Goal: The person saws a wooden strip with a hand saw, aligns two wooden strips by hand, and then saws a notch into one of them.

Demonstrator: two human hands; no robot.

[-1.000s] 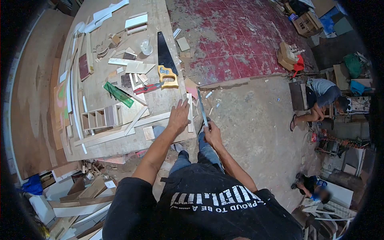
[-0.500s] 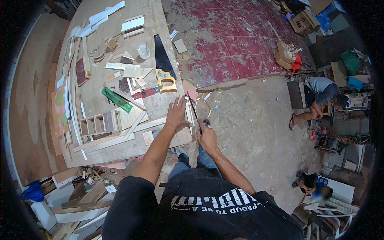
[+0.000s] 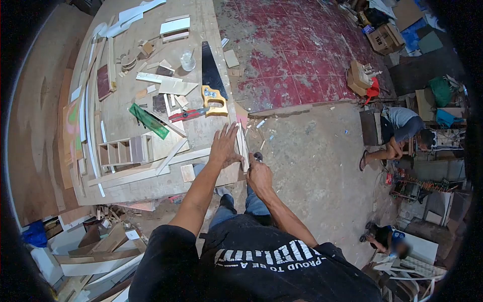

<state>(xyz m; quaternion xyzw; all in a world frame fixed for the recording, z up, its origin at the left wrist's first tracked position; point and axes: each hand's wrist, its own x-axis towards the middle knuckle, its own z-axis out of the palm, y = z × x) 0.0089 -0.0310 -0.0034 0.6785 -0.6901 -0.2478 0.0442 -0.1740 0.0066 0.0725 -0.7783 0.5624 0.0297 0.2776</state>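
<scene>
Right hand [image 3: 259, 176] moved nearer table [image 3: 131, 187], clear cup [image 3: 187, 61], contents unclear

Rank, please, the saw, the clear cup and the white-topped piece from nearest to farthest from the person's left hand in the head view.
From the left hand:
1. Saw, its yellow handle toward the hand.
2. Clear cup, left of the saw's blade.
3. White-topped piece, beyond the cup.
</scene>
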